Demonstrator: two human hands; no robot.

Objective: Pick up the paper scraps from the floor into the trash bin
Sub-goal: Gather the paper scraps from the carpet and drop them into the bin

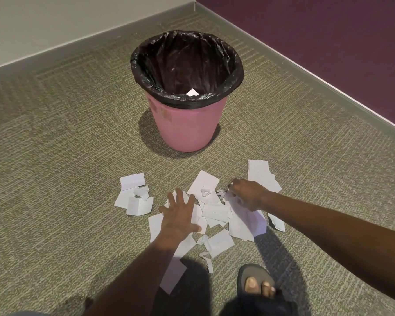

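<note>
Gather step, as I read it. Left hand (179, 216) is spread wide, palm flat on the paper scraps (214, 213) in the middle of the carpet (55, 179). Right hand (249, 196) is curled onto a large scrap at the pile's right side; I can't tell if it's pinched yet. Pink trash bin (185, 126) with black liner (144, 65) stands just beyond the pile, one scrap already inside. Next move calls for bunching the pieces together, then lifting them over the rim. Sandalled foot (257, 285) sits near the carpet's near edge.
</note>
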